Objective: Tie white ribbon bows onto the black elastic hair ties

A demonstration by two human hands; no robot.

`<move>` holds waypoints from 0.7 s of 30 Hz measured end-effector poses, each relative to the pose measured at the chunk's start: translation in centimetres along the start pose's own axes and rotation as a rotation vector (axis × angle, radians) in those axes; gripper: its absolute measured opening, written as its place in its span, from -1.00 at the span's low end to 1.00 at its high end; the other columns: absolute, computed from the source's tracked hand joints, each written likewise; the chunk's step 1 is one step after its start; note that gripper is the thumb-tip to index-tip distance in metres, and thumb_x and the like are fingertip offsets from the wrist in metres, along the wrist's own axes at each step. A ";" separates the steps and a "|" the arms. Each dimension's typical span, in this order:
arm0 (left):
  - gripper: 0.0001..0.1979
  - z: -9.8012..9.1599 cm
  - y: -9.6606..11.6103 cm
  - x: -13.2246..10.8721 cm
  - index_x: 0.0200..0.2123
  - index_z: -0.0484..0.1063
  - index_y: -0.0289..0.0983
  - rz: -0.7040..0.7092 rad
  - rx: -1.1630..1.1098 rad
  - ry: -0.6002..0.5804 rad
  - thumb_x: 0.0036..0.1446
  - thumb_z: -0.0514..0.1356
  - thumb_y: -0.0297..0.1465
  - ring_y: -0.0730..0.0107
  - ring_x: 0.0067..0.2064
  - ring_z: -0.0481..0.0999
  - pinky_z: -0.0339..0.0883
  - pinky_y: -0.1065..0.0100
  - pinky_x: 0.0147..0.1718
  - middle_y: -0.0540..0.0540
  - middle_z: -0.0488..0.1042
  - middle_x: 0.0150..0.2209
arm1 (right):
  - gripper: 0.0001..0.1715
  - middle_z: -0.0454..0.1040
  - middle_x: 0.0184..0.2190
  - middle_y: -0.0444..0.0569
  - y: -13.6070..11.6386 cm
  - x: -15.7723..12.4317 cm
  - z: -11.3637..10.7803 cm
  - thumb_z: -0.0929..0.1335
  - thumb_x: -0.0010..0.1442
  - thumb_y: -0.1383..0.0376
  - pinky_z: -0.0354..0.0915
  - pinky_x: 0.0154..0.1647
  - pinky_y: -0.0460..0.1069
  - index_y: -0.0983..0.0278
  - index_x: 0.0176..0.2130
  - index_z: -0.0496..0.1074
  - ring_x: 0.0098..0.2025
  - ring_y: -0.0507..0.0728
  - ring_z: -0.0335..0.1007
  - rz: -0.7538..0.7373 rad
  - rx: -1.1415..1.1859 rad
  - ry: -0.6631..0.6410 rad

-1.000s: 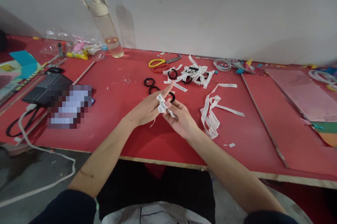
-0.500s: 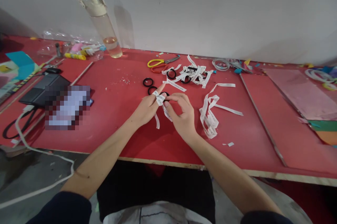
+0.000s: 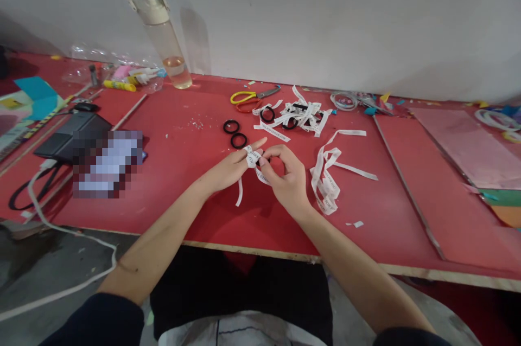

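Observation:
A white printed ribbon is looped round the fingers of my left hand, with one tail hanging below. My left hand is closed on it. Close against it, my right hand pinches at a black hair tie, mostly hidden by the fingers; a printed stretch of ribbon runs under that hand. Just beyond lie two loose black hair ties. Farther back is a pile of black ties with white ribbon on them. Loose printed ribbons lie right of my right hand.
Yellow- and red-handled scissors lie behind the ties. A clear bottle stands by the wall. At left are a blurred phone, a black box and a white cable. The red table's front edge is close to me.
Both hands have shifted slightly right and nearer with the ribbon, uncovering more of the loose hair tie beyond. The view has also moved a little. My fingers keep hold of the ribbon and tie.

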State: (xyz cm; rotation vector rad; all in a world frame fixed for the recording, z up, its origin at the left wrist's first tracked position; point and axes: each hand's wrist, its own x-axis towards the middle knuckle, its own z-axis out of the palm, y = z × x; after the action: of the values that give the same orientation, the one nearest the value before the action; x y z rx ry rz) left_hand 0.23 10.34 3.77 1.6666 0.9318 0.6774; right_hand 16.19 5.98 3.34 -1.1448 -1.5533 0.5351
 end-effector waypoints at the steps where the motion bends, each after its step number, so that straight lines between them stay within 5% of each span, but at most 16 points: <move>1: -0.48 -0.2 0.0 -0.1 0.31 0.28 -0.03 0.004 -0.003 -0.021 0.34 0.05 -0.07 0.07 0.39 0.20 0.07 -0.07 0.35 -0.03 0.27 0.35 | -0.92 0.46 -0.35 -0.09 0.0 0.0 0.0 0.33 0.23 0.33 0.30 -0.16 0.01 0.22 -0.35 0.39 -0.27 0.08 0.37 0.037 0.041 -0.006; 9: -0.45 -1.0 1.1 -0.9 0.36 0.19 -0.04 -0.029 -0.087 -0.130 0.35 0.03 -0.09 0.07 0.21 0.47 0.37 0.05 0.16 -0.09 0.42 0.25 | -0.90 0.43 -0.38 -0.10 0.0 -0.3 0.1 0.34 0.24 0.28 0.28 -0.20 -0.03 0.23 -0.34 0.38 -0.30 0.06 0.33 0.156 0.178 -0.017; 16: -0.46 -0.8 0.6 -0.2 0.39 0.14 -0.14 0.000 0.506 0.034 0.40 -0.06 -0.20 0.14 -0.12 0.61 0.42 0.16 -0.05 -0.14 0.61 -0.15 | -0.91 0.45 -0.32 -0.09 0.7 -0.2 0.3 0.32 0.28 0.25 0.31 -0.24 -0.06 0.23 -0.27 0.38 -0.27 0.04 0.39 0.228 0.251 -0.035; 21: -0.44 -0.8 0.9 -0.4 0.43 -0.02 -0.11 0.059 0.410 -0.001 0.43 -0.13 -0.18 0.15 0.04 0.55 0.37 0.13 0.06 -0.15 0.57 0.03 | -0.88 0.48 -0.24 -0.06 0.7 -0.4 0.4 0.31 0.30 0.23 0.34 -0.19 -0.04 0.21 -0.17 0.39 -0.20 0.05 0.42 0.217 0.244 -0.112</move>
State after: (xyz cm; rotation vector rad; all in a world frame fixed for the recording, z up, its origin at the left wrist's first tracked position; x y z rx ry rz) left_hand -0.44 10.31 4.87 2.0608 1.0753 0.5477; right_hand 16.05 6.04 2.39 -1.1153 -1.4194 0.9216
